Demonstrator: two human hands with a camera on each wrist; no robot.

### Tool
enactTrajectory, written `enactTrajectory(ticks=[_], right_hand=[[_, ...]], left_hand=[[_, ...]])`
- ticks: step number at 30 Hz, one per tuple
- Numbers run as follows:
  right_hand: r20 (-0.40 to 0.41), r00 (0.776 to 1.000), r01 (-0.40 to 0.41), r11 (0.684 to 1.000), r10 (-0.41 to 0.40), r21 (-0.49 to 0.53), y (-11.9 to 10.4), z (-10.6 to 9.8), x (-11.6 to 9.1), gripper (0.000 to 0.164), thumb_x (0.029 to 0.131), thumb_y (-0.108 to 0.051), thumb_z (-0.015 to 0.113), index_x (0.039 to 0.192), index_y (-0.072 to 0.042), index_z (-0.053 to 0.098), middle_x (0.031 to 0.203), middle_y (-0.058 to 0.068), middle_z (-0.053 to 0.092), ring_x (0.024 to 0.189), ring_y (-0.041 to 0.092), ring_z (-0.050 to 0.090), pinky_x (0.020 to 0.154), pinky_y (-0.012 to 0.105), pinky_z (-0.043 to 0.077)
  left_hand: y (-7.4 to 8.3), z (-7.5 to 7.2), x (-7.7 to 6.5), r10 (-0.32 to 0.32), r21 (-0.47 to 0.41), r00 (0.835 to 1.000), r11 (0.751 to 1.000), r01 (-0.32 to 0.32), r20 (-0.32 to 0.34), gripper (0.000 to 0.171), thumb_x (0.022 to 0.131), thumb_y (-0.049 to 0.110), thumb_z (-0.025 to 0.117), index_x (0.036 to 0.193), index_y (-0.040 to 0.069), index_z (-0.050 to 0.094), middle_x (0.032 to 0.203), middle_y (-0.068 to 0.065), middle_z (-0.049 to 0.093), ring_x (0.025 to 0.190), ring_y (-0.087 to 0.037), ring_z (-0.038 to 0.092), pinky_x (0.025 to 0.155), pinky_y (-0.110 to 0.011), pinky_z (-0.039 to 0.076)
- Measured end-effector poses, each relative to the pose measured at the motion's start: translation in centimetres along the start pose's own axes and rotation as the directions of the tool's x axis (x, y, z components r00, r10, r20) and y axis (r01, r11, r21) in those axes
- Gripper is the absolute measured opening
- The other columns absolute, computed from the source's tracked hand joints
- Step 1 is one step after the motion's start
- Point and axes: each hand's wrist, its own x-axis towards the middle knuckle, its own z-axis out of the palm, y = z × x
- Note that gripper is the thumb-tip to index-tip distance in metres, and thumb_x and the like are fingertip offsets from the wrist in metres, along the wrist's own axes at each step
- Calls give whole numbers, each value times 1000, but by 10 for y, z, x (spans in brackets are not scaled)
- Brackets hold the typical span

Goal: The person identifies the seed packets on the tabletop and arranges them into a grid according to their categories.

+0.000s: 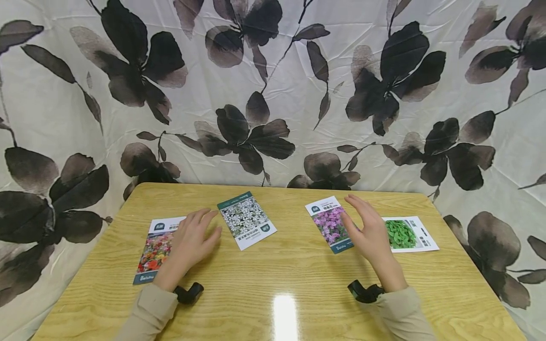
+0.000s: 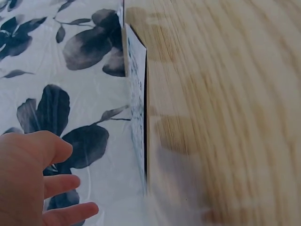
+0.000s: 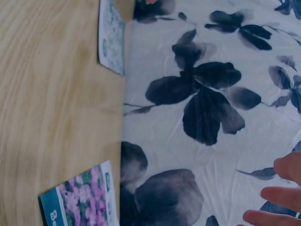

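Four flat picture packets, which look like seed packets, lie on the wooden table. My left hand [image 1: 192,241] is over the right side of the packet with red and orange flowers [image 1: 153,251], partly hiding it. Just right of those fingers lies the tilted white-flower packet [image 1: 246,220], seen nearly edge-on in the left wrist view [image 2: 136,70]. My right hand [image 1: 371,232] is between the purple-flower packet [image 1: 327,225] and the green-leaf packet [image 1: 407,234], overlapping both. Fingers of both hands are extended and loosely spread, holding nothing. Whether they touch the packets I cannot tell.
A light wooden table [image 1: 256,293] spans the foreground, with a bright reflection near its front. Behind it hangs a white curtain [image 1: 307,137] with dark floral print. Black bands with a small device [image 1: 189,293] sit at both wrists, below beige sleeves [image 1: 147,310].
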Motion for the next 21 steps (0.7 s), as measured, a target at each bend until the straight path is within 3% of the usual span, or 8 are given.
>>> enactTrajectory(ticks=[13, 21], right_hand=[[25, 999, -35, 998, 33, 57, -6, 6, 9, 41, 93, -14, 68, 132, -3, 63, 136, 17, 59, 127, 37, 54, 103, 58, 42], [40, 998, -48, 994, 45, 99, -9, 18, 14, 40, 93, -14, 68, 132, -3, 62, 138, 16, 58, 128, 34, 53, 105, 55, 42]], left_hand=[[-1, 7, 4, -32, -17, 999, 999, 33, 41, 48, 97, 31, 61, 138, 7, 56, 142, -22, 49, 130, -43, 44, 104, -63, 34], [-3, 10, 8, 38, -61, 999, 997, -38, -6, 47, 95, 24, 64, 135, 0, 57, 142, -25, 50, 129, -47, 46, 101, -65, 38]])
